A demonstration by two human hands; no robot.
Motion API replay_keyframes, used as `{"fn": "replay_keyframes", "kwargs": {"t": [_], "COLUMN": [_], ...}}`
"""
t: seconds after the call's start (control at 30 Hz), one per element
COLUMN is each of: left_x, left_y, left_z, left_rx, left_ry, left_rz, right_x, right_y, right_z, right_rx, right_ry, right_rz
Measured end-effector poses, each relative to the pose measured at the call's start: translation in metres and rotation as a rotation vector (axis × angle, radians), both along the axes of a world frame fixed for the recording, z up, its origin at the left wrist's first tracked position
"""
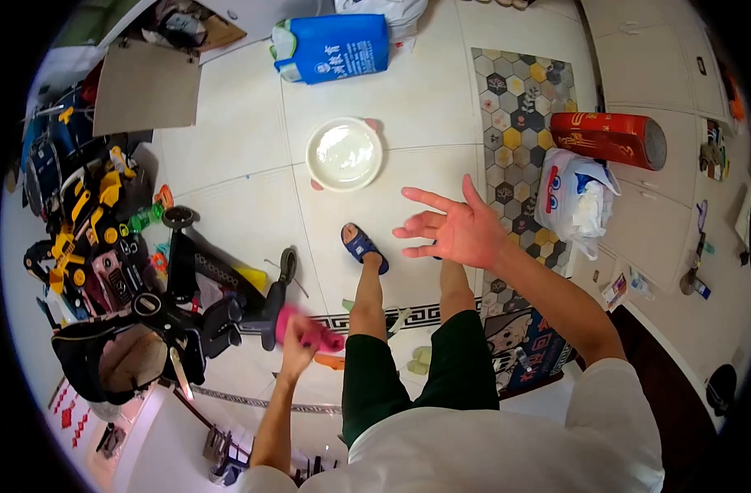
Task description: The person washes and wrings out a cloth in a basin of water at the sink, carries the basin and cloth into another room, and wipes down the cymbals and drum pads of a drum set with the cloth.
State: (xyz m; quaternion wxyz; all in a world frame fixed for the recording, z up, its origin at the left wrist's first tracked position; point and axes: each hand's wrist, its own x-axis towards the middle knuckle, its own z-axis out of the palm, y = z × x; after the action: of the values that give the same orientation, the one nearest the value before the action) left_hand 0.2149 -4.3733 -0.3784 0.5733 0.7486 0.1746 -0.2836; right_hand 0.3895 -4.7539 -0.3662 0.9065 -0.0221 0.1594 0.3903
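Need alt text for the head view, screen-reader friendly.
Top-down view: the left hand grips a blurred, pink cloth-like item while the right hand is held out, open. A pale round basin sits ahead on the tiled floor. Toys and a stroller crowd the left; a patterned mat lies right.

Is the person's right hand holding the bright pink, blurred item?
No, the right hand is spread and empty; the left hand grips the bright pink, blurred item.
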Motion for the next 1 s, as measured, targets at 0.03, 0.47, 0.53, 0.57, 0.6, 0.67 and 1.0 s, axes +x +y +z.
{"fn": "replay_keyframes", "kwargs": {"t": [0.03, 0.47, 0.53, 0.57, 0.6, 0.67, 1.0], "left_x": [0.032, 0.156, 0.153, 0.152, 0.151, 0.148, 0.127], "left_y": [-0.015, -0.226, -0.237, -0.242, -0.248, -0.261, -0.319], "left_z": [0.004, 0.021, 0.012, 0.01, 0.007, 0.004, -0.006], "left_rx": [-0.03, 0.097, 0.097, 0.092, 0.088, 0.074, -0.009], "left_ry": [0.044, -0.694, -0.7, -0.718, -0.736, -0.76, -0.545], "left_rz": [-0.194, -0.197, -0.263, -0.283, -0.302, -0.309, -0.093], "right_x": [-0.003, -0.035, -0.042, -0.047, -0.05, -0.052, -0.087], "right_y": [0.004, -0.036, -0.052, -0.059, -0.064, -0.074, -0.127], "right_z": [0.002, 0.024, 0.016, 0.007, 0.003, 0.009, -0.004], "right_rx": [-0.023, -0.155, -0.092, -0.022, 0.048, -0.044, 0.041], "right_ry": [0.0, 0.063, 0.067, 0.066, 0.065, 0.169, 0.185], "right_rz": [0.033, 0.045, 0.02, -0.007, -0.035, -0.044, -0.247]}}
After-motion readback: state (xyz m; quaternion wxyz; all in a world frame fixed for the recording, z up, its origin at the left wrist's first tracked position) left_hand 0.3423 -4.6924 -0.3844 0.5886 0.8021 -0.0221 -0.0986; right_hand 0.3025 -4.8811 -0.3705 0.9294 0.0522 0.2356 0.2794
